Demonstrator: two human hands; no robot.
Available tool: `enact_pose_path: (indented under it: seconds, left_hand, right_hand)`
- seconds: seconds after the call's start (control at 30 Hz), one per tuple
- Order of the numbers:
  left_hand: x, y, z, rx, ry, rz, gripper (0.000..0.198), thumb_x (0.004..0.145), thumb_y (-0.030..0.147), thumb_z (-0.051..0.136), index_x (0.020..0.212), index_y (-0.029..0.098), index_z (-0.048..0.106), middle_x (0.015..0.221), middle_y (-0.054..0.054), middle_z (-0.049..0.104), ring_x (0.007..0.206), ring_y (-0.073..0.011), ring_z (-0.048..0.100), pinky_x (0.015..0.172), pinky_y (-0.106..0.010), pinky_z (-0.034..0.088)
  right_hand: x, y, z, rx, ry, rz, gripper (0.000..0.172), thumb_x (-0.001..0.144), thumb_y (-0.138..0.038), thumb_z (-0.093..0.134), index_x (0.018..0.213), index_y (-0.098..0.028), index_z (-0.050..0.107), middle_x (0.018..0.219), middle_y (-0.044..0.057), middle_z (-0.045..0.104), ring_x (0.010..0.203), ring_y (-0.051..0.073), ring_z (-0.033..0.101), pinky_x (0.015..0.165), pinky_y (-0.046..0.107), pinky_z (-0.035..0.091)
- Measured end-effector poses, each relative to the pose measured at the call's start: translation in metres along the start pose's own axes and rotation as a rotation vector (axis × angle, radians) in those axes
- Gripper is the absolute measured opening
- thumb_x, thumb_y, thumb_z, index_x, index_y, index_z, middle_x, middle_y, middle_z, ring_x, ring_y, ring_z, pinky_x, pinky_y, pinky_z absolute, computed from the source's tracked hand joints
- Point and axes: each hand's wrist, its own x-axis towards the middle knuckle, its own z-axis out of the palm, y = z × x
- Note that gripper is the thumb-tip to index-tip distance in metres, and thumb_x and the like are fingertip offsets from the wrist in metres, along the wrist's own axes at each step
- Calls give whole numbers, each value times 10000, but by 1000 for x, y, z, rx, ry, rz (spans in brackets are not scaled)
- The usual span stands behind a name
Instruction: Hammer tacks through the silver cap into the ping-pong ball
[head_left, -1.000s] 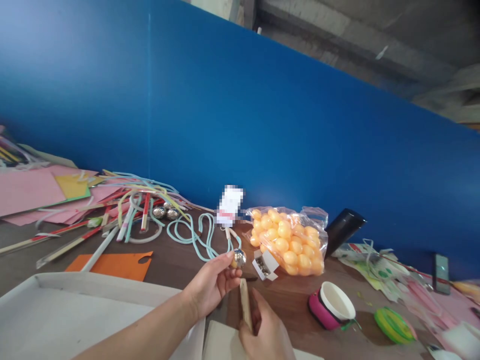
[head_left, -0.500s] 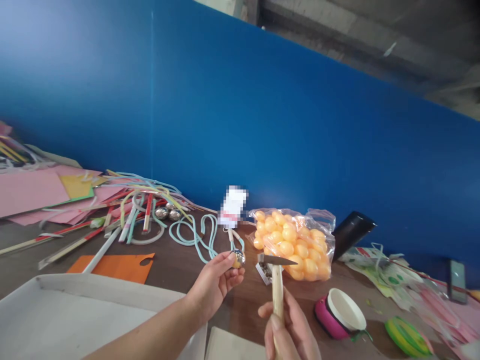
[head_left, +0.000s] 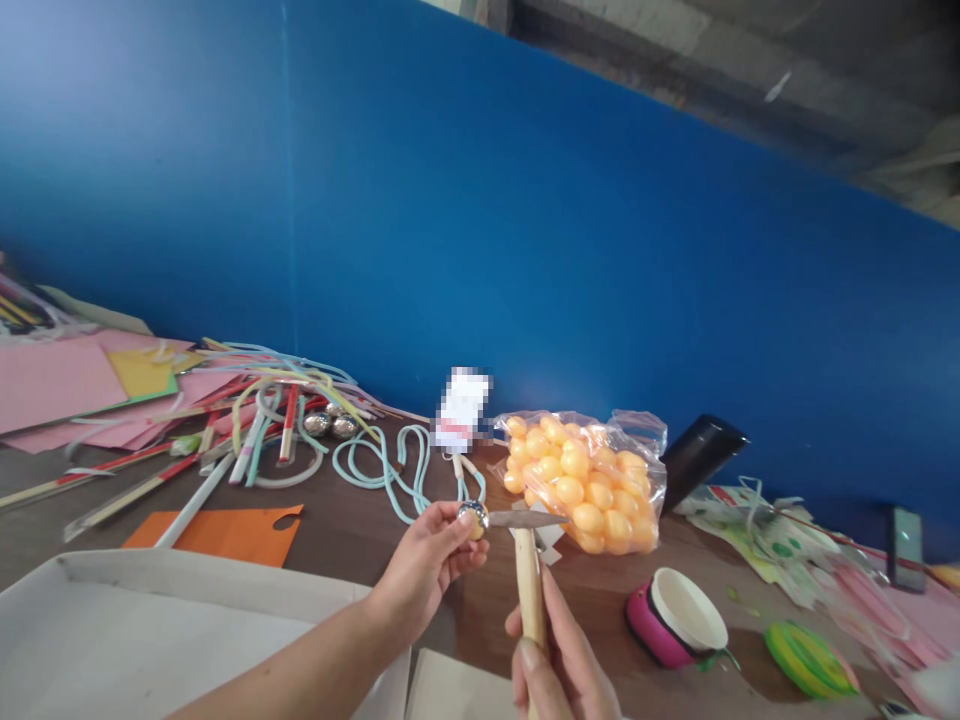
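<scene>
My left hand (head_left: 431, 565) pinches a small ball (head_left: 474, 518), silver on one side and orange on the other, above the brown table (head_left: 360, 530). My right hand (head_left: 559, 670) grips the wooden handle of a small hammer (head_left: 527, 570). The hammer's metal head points left and its tip touches the ball. A clear bag of orange balls (head_left: 581, 480) lies just behind the hammer. A small box of tacks is partly hidden behind the hammer handle.
A white tray (head_left: 187, 625) sits at front left. Coloured paper, an orange card (head_left: 225, 530), straws and a teal cord (head_left: 382, 465) lie at the left. A pink-and-white cup (head_left: 675, 625), a green disc (head_left: 810, 660) and a black cylinder (head_left: 701, 455) are at the right. A blue wall runs behind.
My right hand has lifted the hammer up from low in view and swung its head left until it meets the ball. My left hand has stayed nearly still.
</scene>
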Motion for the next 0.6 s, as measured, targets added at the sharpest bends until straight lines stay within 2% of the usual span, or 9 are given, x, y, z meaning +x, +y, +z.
enact_pose_path:
  seconds: [0.2, 0.4, 0.6]
  left_hand:
    - [0, 1, 4, 50, 33, 22, 243, 704, 289, 685, 836, 151, 535, 748, -8, 577, 671, -116, 607, 633, -232, 489]
    - [0, -1, 5, 112, 58, 34, 289, 680, 312, 702, 840, 152, 524, 744, -5, 576, 638, -108, 600, 605, -232, 488]
    - [0, -4, 3, 183, 76, 46, 293, 699, 339, 682, 856, 159, 513, 767, 2, 558, 642, -102, 596, 599, -230, 489]
  right_hand:
    - [-1, -9, 2, -52, 28, 66, 517, 742, -313, 618, 1245, -222, 543, 781, 49, 665, 377, 69, 451, 355, 180, 399]
    - [1, -21, 6, -63, 52, 152, 589, 709, -298, 633, 1275, -188, 508, 765, 43, 653, 369, 60, 428, 305, 166, 325]
    - [2, -26, 6, 93, 80, 220, 652, 704, -386, 650, 1302, -198, 470, 776, 60, 646, 374, 65, 428, 301, 167, 307]
